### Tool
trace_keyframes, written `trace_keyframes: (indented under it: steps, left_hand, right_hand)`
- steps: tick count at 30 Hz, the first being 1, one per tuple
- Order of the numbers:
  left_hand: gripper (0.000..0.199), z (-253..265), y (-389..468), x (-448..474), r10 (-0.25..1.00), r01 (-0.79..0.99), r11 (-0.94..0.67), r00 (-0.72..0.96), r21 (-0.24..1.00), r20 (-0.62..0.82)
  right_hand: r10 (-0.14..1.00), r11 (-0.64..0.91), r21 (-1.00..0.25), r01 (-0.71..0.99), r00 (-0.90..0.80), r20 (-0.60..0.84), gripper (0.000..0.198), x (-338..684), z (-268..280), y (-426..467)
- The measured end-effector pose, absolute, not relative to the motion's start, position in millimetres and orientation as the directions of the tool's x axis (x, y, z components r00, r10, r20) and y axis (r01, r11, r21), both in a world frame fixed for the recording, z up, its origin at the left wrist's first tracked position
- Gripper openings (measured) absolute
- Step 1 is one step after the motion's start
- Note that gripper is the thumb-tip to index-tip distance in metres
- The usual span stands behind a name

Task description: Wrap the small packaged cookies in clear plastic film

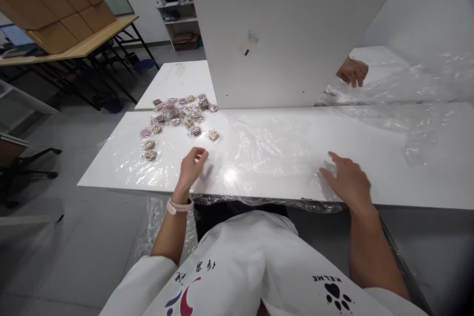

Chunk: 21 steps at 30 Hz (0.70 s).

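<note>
A sheet of clear plastic film (266, 145) lies wrinkled on the white table between my hands. My left hand (192, 165), with a pink watch band at the wrist, is just above the film's left side. Its fingers are curled in toward the thumb, and whatever they may hold is too thin to make out. Over the film's right side, my right hand (348, 180) has its thumb and index finger apart with nothing visible between them. Several small wrapped pieces (181, 113), brown, pink and yellowish, lie in a loose pile beyond my left hand.
A tall white panel (274, 34) stands along the table's (392, 173) back edge. Past it on the right, another person's hand (353, 71) is at more clear film (418, 79). Film hangs over the front edge. Cardboard boxes (62, 15) sit on a wooden table at the left.
</note>
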<state>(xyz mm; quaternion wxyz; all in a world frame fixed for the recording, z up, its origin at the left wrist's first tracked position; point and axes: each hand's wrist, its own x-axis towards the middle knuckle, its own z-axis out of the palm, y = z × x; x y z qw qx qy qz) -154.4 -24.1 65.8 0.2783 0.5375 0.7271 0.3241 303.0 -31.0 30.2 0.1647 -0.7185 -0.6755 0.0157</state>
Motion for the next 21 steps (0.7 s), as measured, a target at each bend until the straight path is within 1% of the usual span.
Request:
trace_keyframes:
  steps: [1,2,4,6,8,10,12,14,15,17,18,19,21]
  left_hand:
    - [0.033,67.6,-12.8,-159.6,0.959,0.638,0.175,-0.282,0.749,0.016]
    - [0.033,68.0,-0.1,-161.6,0.957,0.697,0.142,-0.277,0.702,0.082]
    - [0.037,63.2,27.6,-156.2,0.97,0.836,0.082,-0.193,0.542,0.149]
    - [0.046,51.9,52.2,-141.9,0.988,0.932,0.041,-0.091,0.36,0.122]
    - [0.046,37.6,67.2,-126.7,0.996,0.967,0.02,-0.041,0.253,0.076]
    - [0.033,24.4,70.5,-118.5,0.996,0.974,0.002,-0.022,0.228,0.084]
    - [0.023,15.2,65.5,-121.2,0.99,0.969,-0.046,0.012,0.244,0.138]
    - [0.023,11.3,59.3,-134.3,0.977,0.952,-0.082,0.018,0.295,0.215]
    - [0.026,11.3,57.7,-143.6,0.965,0.942,-0.069,-0.021,0.328,0.262]
    - [0.031,14.1,60.1,-164.3,0.916,0.922,0.036,-0.184,0.385,0.357]
    - [0.032,16.3,63.8,-174.2,0.88,0.913,0.105,-0.27,0.394,0.391]
    - [0.032,18.5,68.6,-183.0,0.854,0.907,0.166,-0.329,0.386,0.404]
    - [0.032,21.3,79.1,-195.5,0.867,0.915,0.23,-0.347,0.332,0.358]
  right_hand:
    - [0.963,-0.018,-0.264,0.964,0.088,0.254,0.055,301.9,38.2,-29.8]
    - [0.951,0.013,-0.296,0.955,0.08,0.3,0.053,295.6,44.9,-27.5]
    - [0.932,0.159,-0.38,0.911,-0.012,0.363,0.049,269.2,50.5,-19.5]
    - [0.914,0.329,-0.408,0.851,-0.179,0.365,0.049,233.5,42.9,-9.1]
    - [0.901,0.418,-0.376,0.827,-0.326,0.287,0.051,201.4,24.6,-0.5]
    - [0.897,0.439,-0.307,0.844,-0.395,0.198,0.052,181.8,3.4,3.6]
    - [0.898,0.439,-0.243,0.865,-0.408,0.167,0.053,175.7,-12.9,4.1]
    - [0.895,0.442,-0.21,0.872,-0.41,0.178,0.053,177.5,-21.5,3.3]
    - [0.893,0.444,-0.202,0.873,-0.41,0.187,0.053,179.3,-23.3,2.8]
    - [0.89,0.445,-0.194,0.874,-0.409,0.199,0.052,181.8,-23.8,2.3]
    - [0.891,0.444,-0.192,0.875,-0.409,0.199,0.052,182.0,-23.2,2.2]
    - [0.893,0.441,-0.19,0.877,-0.407,0.194,0.053,181.5,-22.5,2.4]
    - [0.899,0.432,-0.189,0.882,-0.404,0.17,0.054,179.3,-20.7,3.9]
